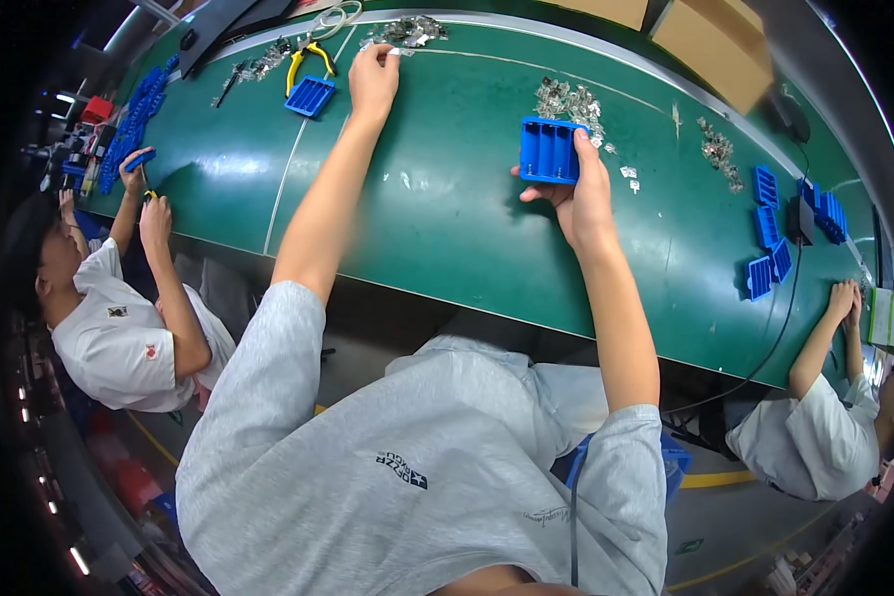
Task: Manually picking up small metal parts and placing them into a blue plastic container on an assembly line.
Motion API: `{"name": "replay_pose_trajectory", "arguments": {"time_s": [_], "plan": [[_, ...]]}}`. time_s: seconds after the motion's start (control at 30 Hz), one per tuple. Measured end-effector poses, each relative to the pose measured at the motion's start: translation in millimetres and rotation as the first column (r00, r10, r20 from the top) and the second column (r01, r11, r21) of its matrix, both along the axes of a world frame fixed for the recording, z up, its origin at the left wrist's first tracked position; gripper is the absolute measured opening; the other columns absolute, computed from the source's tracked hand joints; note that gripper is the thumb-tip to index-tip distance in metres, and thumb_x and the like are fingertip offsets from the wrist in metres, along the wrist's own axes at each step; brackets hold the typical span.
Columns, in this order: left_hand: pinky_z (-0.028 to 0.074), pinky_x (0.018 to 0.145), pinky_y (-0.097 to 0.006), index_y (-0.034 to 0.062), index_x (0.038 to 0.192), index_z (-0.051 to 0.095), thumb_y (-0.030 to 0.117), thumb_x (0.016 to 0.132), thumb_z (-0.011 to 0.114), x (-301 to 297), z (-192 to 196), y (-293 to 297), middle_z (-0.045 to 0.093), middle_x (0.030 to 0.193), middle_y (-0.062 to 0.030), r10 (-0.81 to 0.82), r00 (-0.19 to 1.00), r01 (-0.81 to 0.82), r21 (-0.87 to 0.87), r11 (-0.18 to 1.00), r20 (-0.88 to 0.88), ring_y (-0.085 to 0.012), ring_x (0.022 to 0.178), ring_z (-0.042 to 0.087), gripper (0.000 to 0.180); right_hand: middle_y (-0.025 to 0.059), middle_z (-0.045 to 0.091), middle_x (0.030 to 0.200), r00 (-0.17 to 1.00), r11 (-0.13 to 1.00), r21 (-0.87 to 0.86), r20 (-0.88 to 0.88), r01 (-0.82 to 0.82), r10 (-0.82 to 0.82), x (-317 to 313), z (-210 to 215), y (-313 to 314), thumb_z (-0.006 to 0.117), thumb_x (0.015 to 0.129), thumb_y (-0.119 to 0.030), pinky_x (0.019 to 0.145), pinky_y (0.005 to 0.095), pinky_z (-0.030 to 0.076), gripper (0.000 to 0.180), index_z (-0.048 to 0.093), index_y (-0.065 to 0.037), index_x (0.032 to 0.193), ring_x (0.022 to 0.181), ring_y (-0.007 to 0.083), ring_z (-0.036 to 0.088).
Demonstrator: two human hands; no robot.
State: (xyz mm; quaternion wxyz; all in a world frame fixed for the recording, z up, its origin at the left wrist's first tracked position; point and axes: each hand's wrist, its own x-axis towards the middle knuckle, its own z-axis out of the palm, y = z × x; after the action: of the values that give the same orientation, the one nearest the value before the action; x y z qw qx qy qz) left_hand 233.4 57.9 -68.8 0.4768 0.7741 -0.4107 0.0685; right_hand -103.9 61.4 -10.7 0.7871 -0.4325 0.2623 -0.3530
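Blue tray held above the green table by the right hand; left hand at the upper metal pile.
The right hand (584, 199) grasped the blue tray (536, 141) (slotted, open side in view) by its right edge, thumb on the rim and fingers beneath. The tray stood just in front of a pile of metal pieces (564, 102) on the green table (447, 223). The left hand (372, 84) reached to the upper metal pile (417, 32), fingers bent together; whether they gripped a piece could not be told at this size. Yellow-handled pliers (295, 72) and a second blue tray (310, 96) lay left of that hand.
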Motion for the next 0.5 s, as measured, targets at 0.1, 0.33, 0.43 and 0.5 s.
{"name": "replay_pose_trajectory", "arguments": {"time_s": [0.1,0.33,0.43,0.5], "plan": [[0.047,0.085,-0.040,0.0091,0.096,0.070,0.025,0.083,0.064,-1.5,1.5,-13.9,0.065,0.099,-0.0111,0.048,0.997,-0.055,0.121,0.991,0.059,-0.0311,0.097,0.059,0.021,0.0195,0.064,0.094,1.000,1.000,-0.012,-0.002,-0.016,0.016,-2.7,1.1,0.2,0.040,0.097,-0.048,0.051,0.0332,0.058,0.058,0.049,0.007,0.116,0.076,0.0282,0.069],[0.050,0.079,-0.034,0.0091,0.099,0.071,0.024,0.085,0.065,-17.8,-0.1,1.8,0.068,0.098,-0.0098,-0.088,0.996,0.090,0.097,0.991,-0.025,-0.0234,0.090,0.064,0.021,0.0187,0.062,0.101,0.998,0.999,0.038,0.056,0.008,-0.010,-1.6,-1.2,-3.6,0.048,0.095,-0.044,0.054,0.0338,0.058,0.055,0.048,0.005,0.118,0.082,0.0286,0.068],[0.049,0.076,-0.024,0.0031,0.104,0.068,0.009,0.091,0.059,-92.6,16.0,21.5,0.069,0.097,-0.0038,-0.512,0.819,0.511,-0.074,0.856,-0.260,-0.0106,0.087,0.063,0.017,0.0191,0.062,0.108,0.997,0.996,0.071,0.062,0.048,-0.053,-7.9,-5.1,-6.9,0.048,0.097,-0.040,0.069,0.0366,0.057,0.052,0.047,0.005,0.124,0.093,0.0280,0.066],[0.048,0.076,-0.022,0.0026,0.106,0.066,0.011,0.094,0.058,-134.7,35.5,36.2,0.069,0.098,-0.0033,-0.643,0.686,0.625,-0.177,0.760,-0.340,-0.0083,0.088,0.062,0.017,0.0190,0.062,0.108,0.991,0.995,0.059,0.100,0.078,-0.083,-5.4,-6.3,-7.8,0.047,0.097,-0.039,0.072,0.0375,0.057,0.051,0.047,0.005,0.123,0.092,0.0275,0.066]]}}
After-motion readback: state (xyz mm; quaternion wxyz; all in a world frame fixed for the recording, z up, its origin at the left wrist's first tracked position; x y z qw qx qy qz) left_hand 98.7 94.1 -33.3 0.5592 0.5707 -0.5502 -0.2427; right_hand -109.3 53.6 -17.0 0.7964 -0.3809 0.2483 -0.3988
